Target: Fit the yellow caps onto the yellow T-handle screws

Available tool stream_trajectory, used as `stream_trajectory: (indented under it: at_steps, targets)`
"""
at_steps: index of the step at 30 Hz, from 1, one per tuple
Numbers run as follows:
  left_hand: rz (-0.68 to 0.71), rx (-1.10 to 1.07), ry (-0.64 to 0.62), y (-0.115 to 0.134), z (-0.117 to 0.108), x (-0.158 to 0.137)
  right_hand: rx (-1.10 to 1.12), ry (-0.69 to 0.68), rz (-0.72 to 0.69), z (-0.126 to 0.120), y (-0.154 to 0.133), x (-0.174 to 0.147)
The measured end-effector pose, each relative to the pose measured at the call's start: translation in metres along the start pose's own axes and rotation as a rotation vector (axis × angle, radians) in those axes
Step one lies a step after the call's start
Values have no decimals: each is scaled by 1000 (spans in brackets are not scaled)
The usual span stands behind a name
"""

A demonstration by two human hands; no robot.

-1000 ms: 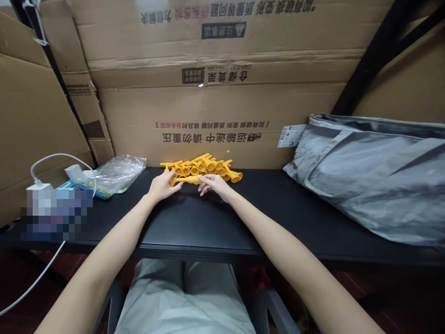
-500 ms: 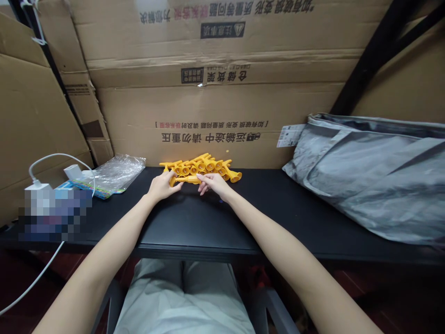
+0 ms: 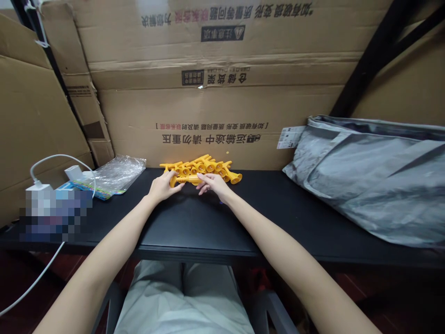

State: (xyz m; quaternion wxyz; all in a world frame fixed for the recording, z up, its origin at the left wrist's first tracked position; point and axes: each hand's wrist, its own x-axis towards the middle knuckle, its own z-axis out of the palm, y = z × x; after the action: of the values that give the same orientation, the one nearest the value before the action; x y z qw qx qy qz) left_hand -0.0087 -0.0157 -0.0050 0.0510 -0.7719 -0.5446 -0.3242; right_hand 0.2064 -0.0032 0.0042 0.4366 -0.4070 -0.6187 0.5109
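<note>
Between my two hands is a yellow plastic toy horn (image 3: 189, 179), lying crosswise just above the black tabletop. The thumb and fingers of my left hand (image 3: 163, 185) are closed round its left end. My right hand (image 3: 214, 186) pinches the right end between thumb and forefinger, its other fingers loosely curled. Right behind them lies a pile of yellow toy horns (image 3: 210, 166), several with their flared bells facing me. Part of the held horn is hidden by my fingers.
Cardboard (image 3: 215, 106) with printed text stands behind the black table (image 3: 198, 227). To the left are a clear plastic bag (image 3: 120, 169), a white charger (image 3: 39, 197) with a cable and a blurred-out item. A large grey bag (image 3: 368, 181) fills the right side.
Both hands keep their hold on the toy horn, which has turned slightly between the fingers. The pile has stayed put.
</note>
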Motion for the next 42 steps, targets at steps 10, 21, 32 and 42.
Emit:
stream_trajectory:
  at_steps: [10, 21, 32, 42]
  targets:
    - [-127, -171, 88, -14, 6, 5, -183, 378, -468, -20, -2, 23]
    - [-197, -120, 102, -30, 9, 9, -1181, 335, -486, 13, -4, 54]
    - [-215, -94, 66, -31, 9, 9, -1333, 212, -378, 7, 2, 54]
    - [-669, -352, 14, -53, 29, 27, -1005, 534, -331, -77, 21, 27]
